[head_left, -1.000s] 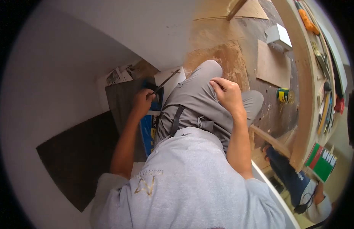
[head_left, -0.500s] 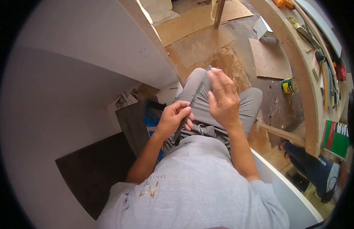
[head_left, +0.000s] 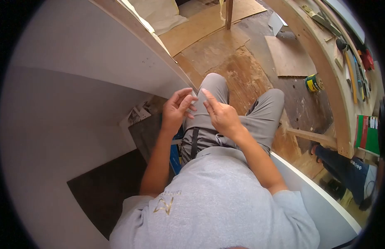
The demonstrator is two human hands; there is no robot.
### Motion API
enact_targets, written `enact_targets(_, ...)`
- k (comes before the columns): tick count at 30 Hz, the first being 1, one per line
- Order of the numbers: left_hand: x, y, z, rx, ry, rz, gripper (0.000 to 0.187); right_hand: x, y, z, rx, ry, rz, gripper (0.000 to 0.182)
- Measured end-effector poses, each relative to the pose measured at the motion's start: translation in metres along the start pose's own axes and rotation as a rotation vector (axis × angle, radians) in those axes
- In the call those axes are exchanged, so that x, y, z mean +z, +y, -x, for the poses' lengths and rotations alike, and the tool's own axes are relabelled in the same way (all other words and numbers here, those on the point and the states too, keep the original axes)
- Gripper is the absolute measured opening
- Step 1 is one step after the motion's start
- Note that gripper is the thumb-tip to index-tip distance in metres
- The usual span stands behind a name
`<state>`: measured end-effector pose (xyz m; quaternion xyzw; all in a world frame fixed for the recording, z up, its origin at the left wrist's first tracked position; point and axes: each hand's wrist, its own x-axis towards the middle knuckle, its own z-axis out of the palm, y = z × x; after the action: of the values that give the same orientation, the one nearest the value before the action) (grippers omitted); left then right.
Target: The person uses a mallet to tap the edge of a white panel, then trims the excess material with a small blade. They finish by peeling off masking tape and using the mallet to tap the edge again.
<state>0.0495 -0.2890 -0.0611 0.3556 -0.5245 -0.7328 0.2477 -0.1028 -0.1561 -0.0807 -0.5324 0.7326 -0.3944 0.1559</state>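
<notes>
My left hand (head_left: 178, 110) is raised above my lap, its thumb and fingers curled towards each other. A small pale bit shows at its fingertips, too small to name. My right hand (head_left: 222, 117) faces it a short way to the right, fingers stretched out and pointing at the left hand; nothing shows in them. A narrow dark strip (head_left: 195, 141) lies on my grey trousers (head_left: 258, 124) below the hands, apart from both.
A white panel (head_left: 109, 50) rises at the left, with a dark board (head_left: 109, 186) below. At right, a wooden bench (head_left: 341, 124) bears tools and a green box (head_left: 368, 135). A can (head_left: 313, 83) and plywood sheet (head_left: 290, 56) are on the floor; another person's legs (head_left: 339, 166) show lower right.
The dark strip that my left hand held out over my thigh is now down on my lap. My left hand has moved up and left; my right hand has come down and left towards it.
</notes>
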Motion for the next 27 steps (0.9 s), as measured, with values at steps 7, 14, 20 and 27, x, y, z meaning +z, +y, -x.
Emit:
enact_targets(7, 0.009, 0.000, -0.046, 0.131, 0.207, -0.337, 0.029, 0.043, 0.017, -0.006, -0.090, 0.167, -0.064, 0.053)
enact_targets(14, 0.013, 0.004, -0.062, 0.139, 0.198, -0.233, 0.031, 0.045, 0.016, -0.011, -0.048, 0.129, -0.018, 0.055)
enact_targets(20, 0.015, 0.003, -0.064, 0.167, 0.211, -0.277, 0.032, 0.039, 0.014, -0.012, -0.057, 0.134, 0.011, 0.057)
enact_targets(27, 0.019, 0.004, -0.068, 0.186, 0.232, -0.272, 0.033, 0.042, 0.017, -0.014, -0.063, 0.145, -0.021, 0.057)
